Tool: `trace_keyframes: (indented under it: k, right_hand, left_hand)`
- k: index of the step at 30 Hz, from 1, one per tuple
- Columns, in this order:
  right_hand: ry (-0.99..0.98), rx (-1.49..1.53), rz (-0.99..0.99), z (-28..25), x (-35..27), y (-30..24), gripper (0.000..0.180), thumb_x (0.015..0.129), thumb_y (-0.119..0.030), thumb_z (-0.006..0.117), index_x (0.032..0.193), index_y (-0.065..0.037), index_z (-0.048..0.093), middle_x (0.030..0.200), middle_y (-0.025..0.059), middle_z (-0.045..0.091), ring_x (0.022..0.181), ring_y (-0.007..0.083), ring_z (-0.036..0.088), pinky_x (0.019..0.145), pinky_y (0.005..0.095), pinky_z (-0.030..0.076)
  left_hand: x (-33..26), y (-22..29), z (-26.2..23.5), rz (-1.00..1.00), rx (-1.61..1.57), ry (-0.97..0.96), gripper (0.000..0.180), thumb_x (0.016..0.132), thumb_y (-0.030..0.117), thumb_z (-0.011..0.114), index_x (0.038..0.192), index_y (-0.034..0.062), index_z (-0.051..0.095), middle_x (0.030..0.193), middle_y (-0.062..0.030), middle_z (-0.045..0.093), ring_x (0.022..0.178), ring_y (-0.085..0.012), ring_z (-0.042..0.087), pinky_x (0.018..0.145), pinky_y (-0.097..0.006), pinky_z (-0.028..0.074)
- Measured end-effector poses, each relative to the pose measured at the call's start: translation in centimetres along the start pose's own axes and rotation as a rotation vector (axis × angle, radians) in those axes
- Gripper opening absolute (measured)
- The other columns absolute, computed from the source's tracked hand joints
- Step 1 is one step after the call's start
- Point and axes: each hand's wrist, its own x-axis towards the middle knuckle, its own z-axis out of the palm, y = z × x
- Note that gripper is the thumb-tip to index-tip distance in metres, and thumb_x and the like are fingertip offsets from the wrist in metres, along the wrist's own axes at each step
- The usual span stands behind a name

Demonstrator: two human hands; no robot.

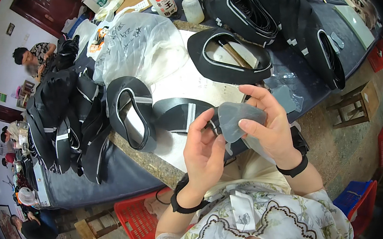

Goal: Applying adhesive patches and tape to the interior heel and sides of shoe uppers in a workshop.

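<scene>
My right hand [272, 131] pinches a thin, translucent grey-blue sheet piece [235, 120] with rounded corners, its thumb across the front. At the sheet's left edge is my left hand [203, 150], its fingers curved and its thumb and index fingertips apart. A dark bit shows between those fingertips, too small to name. Just beyond my hands, a black band with a pale stripe [177, 115] lies on the white work surface [169, 86]. Black looped bands with light edging stand around it, one at the left [117, 113] and one farther back [202, 66] with a brush handle [233, 54] inside.
Black bands are heaped at the left [60, 111] and coiled at the back right [248, 14]. A clear plastic bag [138, 45], a white bottle [160, 0] and a squeeze bottle [192, 10] stand behind. More translucent sheets [286, 97] lie right. Below are a red basket [139, 222] and stools [353, 106].
</scene>
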Motion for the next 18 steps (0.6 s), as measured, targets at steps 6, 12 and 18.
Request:
trace_keyframes:
  k: [6,12,18]
  right_hand:
    - [-0.080,-0.165,-0.090,-0.7,0.3,0.0,0.051,0.076,-0.001,0.063,0.123,0.001,0.042,0.082,0.0046,0.058,0.074,0.0071,0.054,0.065,0.0197,0.043]
    - [-0.123,-0.225,-0.065,-0.8,0.1,-0.2,0.051,0.075,0.000,0.063,0.122,0.001,0.044,0.081,0.0037,0.058,0.074,0.0064,0.053,0.066,0.0194,0.042]
    - [-0.126,-0.217,-0.060,-0.9,0.1,-0.1,0.051,0.075,-0.001,0.063,0.122,0.001,0.044,0.081,0.0032,0.058,0.074,0.0060,0.053,0.065,0.0190,0.042]
  left_hand:
    - [0.0,0.2,-0.2,-0.041,-0.032,-0.022,0.046,0.083,-0.011,0.040,0.128,-0.0058,0.032,0.114,-0.0158,0.054,0.104,-0.0159,0.054,0.089,-0.027,0.042]
    - [-0.1,0.8,-0.1,-0.085,-0.048,-0.043,0.043,0.085,-0.009,0.037,0.128,-0.0038,0.035,0.113,-0.0138,0.054,0.100,-0.0140,0.054,0.087,-0.025,0.042]
    - [-0.1,1.0,-0.1,-0.041,-0.030,-0.055,0.043,0.086,-0.005,0.035,0.129,-0.0032,0.034,0.113,-0.0129,0.053,0.102,-0.0132,0.051,0.090,-0.026,0.040]
